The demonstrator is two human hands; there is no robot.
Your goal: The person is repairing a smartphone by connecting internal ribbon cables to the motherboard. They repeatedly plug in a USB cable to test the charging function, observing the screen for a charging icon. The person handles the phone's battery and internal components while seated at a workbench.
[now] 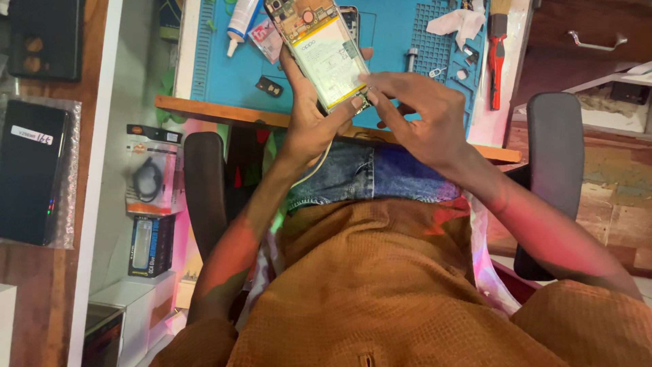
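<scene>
Beneath both my hands lies the blue silicone repair mat point(231, 68) on the worktop, ribbed at its edges and matte. Above it my left hand point(309, 115) wraps around the opened smartphone point(324, 51), back cover off, its flat pale battery and bare circuit board facing me. My right hand point(424, 115) pinches with its fingertips at the phone's lower edge, just beside my left thumb; what it grips is too small to tell. To do this well, I judge I should keep the phone steady and pull gently, without bending anything. Beyond my right hand lie a red-handled brush point(497, 58) and crumpled tissue point(462, 22); beyond my left, a white glue bottle point(242, 20).
</scene>
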